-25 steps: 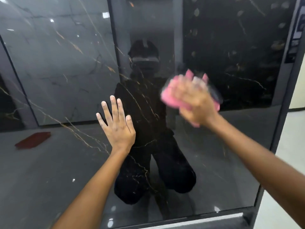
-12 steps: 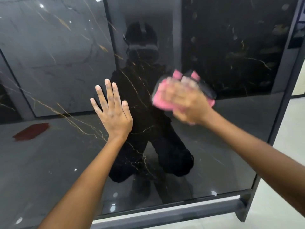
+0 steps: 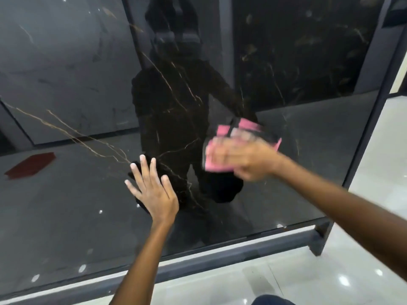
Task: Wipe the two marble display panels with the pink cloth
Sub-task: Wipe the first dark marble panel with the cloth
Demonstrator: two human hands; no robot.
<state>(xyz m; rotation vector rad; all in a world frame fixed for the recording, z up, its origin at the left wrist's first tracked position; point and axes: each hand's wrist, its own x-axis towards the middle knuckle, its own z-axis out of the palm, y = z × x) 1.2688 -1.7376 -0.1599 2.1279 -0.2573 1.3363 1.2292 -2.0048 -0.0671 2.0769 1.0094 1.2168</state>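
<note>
A glossy black marble panel (image 3: 308,150) with thin gold veins stands upright before me and fills most of the view. My right hand (image 3: 246,159) presses a folded pink cloth (image 3: 220,164) flat against its right half; the hand is blurred by motion and covers most of the cloth. My left hand (image 3: 154,190) lies flat on the panel with fingers spread, lower and to the left of the cloth. I see only this one panel; a second one does not show apart from reflections.
A dark metal frame (image 3: 220,258) runs under the panel and up its right edge (image 3: 374,102). Shiny white floor tiles (image 3: 330,278) lie below and to the right. The marble mirrors a kneeling person, other slabs and a red mat (image 3: 30,165).
My right hand has slid the cloth downward and to the right on the panel. My left hand has moved lower on it, still flat. The view has tilted down, showing more frame and floor.
</note>
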